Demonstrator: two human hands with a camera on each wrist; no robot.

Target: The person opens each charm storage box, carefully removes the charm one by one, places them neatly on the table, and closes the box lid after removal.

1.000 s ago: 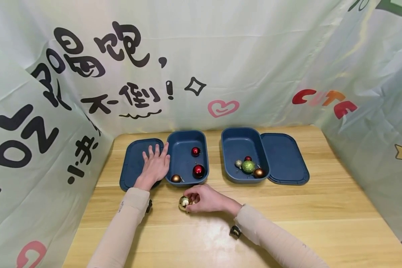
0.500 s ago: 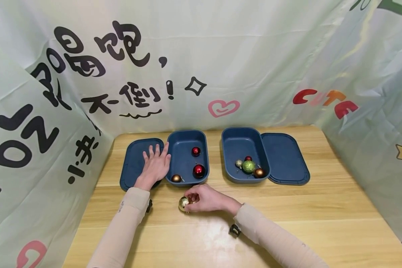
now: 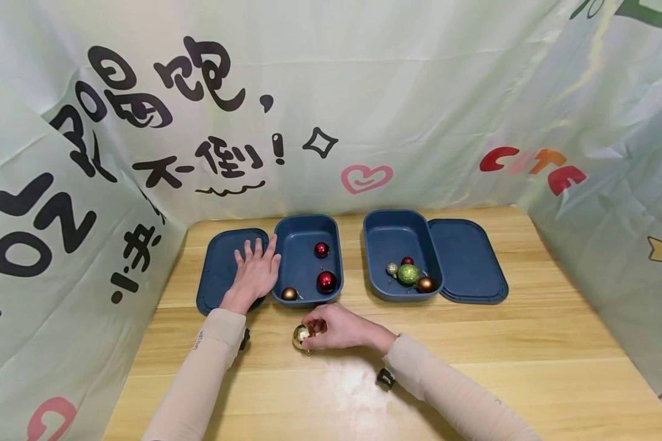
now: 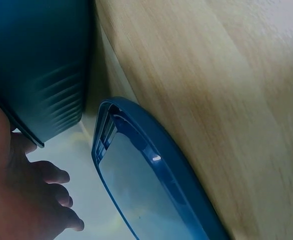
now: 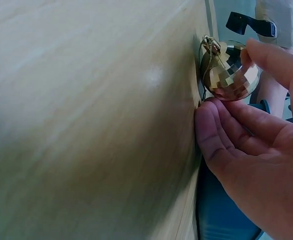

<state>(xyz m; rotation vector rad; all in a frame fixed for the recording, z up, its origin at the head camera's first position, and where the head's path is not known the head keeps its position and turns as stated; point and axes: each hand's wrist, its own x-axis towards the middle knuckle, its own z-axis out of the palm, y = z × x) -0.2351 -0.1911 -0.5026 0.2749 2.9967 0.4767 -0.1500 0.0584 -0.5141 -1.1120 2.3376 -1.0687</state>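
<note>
Pinched between the thumb and fingers of my right hand is a shiny gold Christmas bauble, low at the tabletop in front of the left blue box. The right wrist view shows the bauble's mirrored facets and its hanging cord near the wood. My left hand has its fingers spread over the left lid, with the thumb side at the box's left rim. Inside that box lie a small red bauble, a larger red bauble and a bronze bauble.
To the right stands a second blue box holding a green glitter bauble, a bronze one, and small red and silvery ones. Its lid lies beside it. A printed curtain encloses the wooden table.
</note>
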